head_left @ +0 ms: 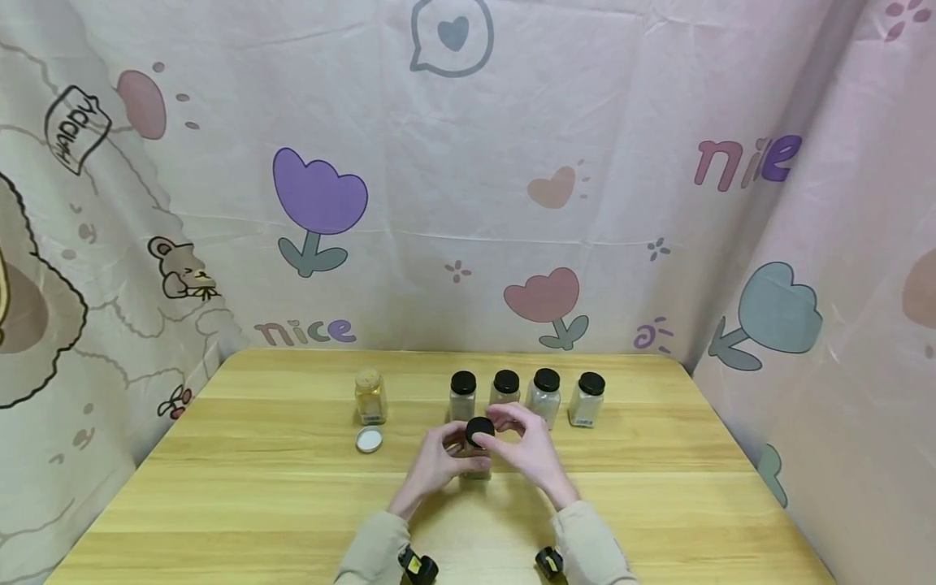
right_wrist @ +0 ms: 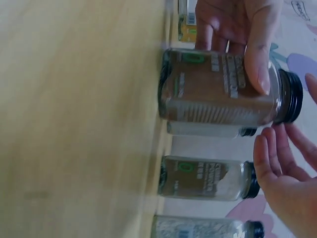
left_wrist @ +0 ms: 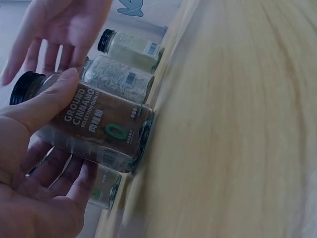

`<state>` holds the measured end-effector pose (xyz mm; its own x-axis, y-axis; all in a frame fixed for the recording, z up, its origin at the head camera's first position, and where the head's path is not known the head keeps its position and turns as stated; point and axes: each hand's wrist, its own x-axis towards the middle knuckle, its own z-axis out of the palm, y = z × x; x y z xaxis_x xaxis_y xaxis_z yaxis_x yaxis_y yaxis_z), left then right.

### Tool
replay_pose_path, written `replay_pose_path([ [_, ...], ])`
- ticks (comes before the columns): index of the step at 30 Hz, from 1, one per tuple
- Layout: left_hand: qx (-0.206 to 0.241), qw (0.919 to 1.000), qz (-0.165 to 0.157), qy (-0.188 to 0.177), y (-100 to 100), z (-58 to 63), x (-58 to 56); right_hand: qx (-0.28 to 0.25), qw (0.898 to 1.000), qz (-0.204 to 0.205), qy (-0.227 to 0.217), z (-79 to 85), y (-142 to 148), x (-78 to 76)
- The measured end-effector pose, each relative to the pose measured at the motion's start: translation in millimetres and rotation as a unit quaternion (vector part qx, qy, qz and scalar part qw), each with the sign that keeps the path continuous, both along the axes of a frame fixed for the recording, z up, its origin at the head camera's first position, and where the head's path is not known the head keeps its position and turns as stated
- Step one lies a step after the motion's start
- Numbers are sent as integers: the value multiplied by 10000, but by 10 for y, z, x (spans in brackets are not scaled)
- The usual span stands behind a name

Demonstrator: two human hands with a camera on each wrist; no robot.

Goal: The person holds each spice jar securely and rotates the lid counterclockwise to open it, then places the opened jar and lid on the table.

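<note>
A clear glass jar of ground cinnamon, filled with brown powder, stands upright close over the table with its black lid on. My left hand grips it round the body, thumb across the label and fingers on the far side. On the right, my right hand is held around the lid with thumb and fingers spread. In the right wrist view its fingertips are right at the lid's edge.
Behind the hands stand several black-lidded jars in a row, among them one of pale powder and one of whitish flakes. To the left is a lidless jar of yellow powder, with a lid lying white side up before it.
</note>
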<state>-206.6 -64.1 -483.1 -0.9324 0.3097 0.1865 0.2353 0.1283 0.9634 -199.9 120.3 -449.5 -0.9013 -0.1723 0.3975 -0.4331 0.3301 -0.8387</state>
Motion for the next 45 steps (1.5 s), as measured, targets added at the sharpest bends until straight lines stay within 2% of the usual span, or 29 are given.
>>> replay_pose_path([
  [6,145,9998,-17,-129,17,-15,1,790,9919,-765,636,69,-150,38],
  [9,179,9997,-6,-175,14,-17,-6,1035,9873,-871,828,98,-207,55],
  [16,132,9999,-77,-40,0,-10,2,1356,9808,-978,1001,104,-241,66],
  [35,90,9998,-183,-75,-4,-32,-20,1261,9860,-621,894,146,-192,65],
  [45,108,9998,-163,-66,-4,-30,-13,1168,9911,-24,632,144,-122,58],
])
